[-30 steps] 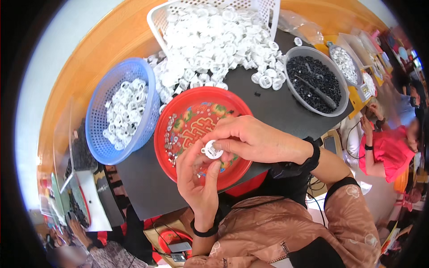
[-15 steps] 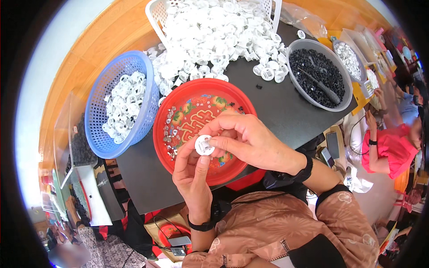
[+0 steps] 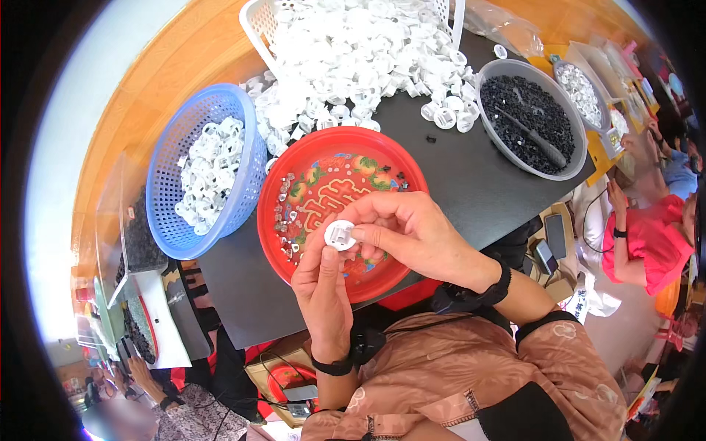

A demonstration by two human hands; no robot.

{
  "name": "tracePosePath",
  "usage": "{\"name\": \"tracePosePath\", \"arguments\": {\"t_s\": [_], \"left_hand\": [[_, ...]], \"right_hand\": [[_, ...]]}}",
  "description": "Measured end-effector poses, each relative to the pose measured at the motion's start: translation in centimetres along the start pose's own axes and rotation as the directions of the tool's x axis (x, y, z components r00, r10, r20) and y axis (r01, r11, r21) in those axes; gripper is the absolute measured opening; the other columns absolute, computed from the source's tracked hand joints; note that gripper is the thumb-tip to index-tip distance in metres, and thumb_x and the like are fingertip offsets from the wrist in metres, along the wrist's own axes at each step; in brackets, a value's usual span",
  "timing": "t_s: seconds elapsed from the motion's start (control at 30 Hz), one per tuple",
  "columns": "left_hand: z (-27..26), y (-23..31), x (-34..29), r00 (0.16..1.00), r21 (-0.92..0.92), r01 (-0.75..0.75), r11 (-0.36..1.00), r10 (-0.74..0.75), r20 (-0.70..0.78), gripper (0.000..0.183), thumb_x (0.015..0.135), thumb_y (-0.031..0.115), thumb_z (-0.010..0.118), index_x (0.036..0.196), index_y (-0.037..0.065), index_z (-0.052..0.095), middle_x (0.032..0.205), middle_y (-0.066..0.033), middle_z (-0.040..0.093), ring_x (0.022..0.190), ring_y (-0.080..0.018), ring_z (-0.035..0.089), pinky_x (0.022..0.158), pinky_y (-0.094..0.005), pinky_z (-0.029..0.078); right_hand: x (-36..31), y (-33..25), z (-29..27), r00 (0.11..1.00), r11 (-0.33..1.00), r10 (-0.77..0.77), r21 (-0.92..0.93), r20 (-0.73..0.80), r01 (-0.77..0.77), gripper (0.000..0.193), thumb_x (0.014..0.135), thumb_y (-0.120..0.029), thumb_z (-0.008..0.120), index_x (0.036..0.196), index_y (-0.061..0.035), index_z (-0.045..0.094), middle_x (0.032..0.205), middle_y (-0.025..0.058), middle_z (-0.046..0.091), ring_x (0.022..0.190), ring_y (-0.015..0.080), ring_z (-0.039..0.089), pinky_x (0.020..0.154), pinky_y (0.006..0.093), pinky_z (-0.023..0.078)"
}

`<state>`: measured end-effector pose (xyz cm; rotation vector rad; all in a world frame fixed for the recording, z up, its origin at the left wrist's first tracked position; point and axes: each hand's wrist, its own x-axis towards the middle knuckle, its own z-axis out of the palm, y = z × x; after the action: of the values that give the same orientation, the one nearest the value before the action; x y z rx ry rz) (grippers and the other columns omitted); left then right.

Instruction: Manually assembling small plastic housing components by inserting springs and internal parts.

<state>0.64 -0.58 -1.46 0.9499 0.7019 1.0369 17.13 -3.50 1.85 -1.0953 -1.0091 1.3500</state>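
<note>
Between my two hands, over the red tray, is a small round white plastic part (image 3: 339, 235) with a raised square in its middle. My left hand (image 3: 323, 285) pinches its lower left rim between thumb and fingers. From the right, my right hand (image 3: 401, 231) has its thumb against the part's edge, its fingers curled behind. Whether the right fingers also hold something tiny is hidden. Beneath lies the red round tray (image 3: 268, 239) with a printed pattern, small shiny metal pieces (image 3: 285, 209) along its left side and a few black bits at the upper right.
A blue basket (image 3: 254, 158) of white parts stands left. Behind, a large pile of white parts (image 3: 360, 59) spills from a white basket (image 3: 254, 33). At right, a grey bowl (image 3: 491, 132) holds black pieces and a dark-handled tool (image 3: 544, 147). Other people work at both sides.
The view has shifted slightly. Both hands stay on the white part, which is tilted a little differently; my right thumb has drawn from its middle toward its right edge.
</note>
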Motion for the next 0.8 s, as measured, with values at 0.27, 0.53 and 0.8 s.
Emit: {"name": "tracePosePath", "arguments": {"t_s": [0.27,0.53,0.8], "left_hand": [[0.4,0.0,-0.1,1.0,0.03,0.007,1.0,-0.007,0.009,0.034,0.097,0.009,0.053,0.128,-0.005,0.054,0.12,-0.0086,0.058,0.1,-0.0124,0.058,0.088,-0.0274,0.047],[1.8,0.3,-0.2,0.999,-0.007,-0.007,1.0,0.007,-0.054,0.036,0.097,0.008,0.052,0.131,-0.005,0.046,0.123,-0.0134,0.056,0.102,-0.0173,0.059,0.088,-0.0306,0.05],[0.4,0.3,0.0,0.998,-0.033,0.045,0.998,-0.047,-0.042,0.033,0.101,0.018,0.045,0.123,-0.005,0.05,0.113,-0.011,0.059,0.101,-0.0172,0.059,0.086,-0.0313,0.049]], "right_hand": [[-0.2,0.1,-0.2,1.0,1.0,0.009,0.024,-0.026,-0.008,0.017,0.093,-0.006,0.056,0.107,-0.0003,0.065,0.083,0.0006,0.066,0.069,0.004,0.059,0.06,0.0194,0.048],[-0.1,0.4,-0.3,0.998,1.0,-0.024,0.002,-0.055,0.024,0.021,0.094,-0.008,0.057,0.114,-0.001,0.062,0.086,0.0007,0.067,0.076,0.0043,0.061,0.061,0.0188,0.049],[-0.8,-0.1,-0.2,0.997,0.974,-0.08,-0.211,-0.005,0.077,0.028,0.084,-0.006,0.069,0.112,-0.0044,0.064,0.078,-0.0017,0.062,0.065,0.002,0.053,0.056,0.0196,0.043]]}}
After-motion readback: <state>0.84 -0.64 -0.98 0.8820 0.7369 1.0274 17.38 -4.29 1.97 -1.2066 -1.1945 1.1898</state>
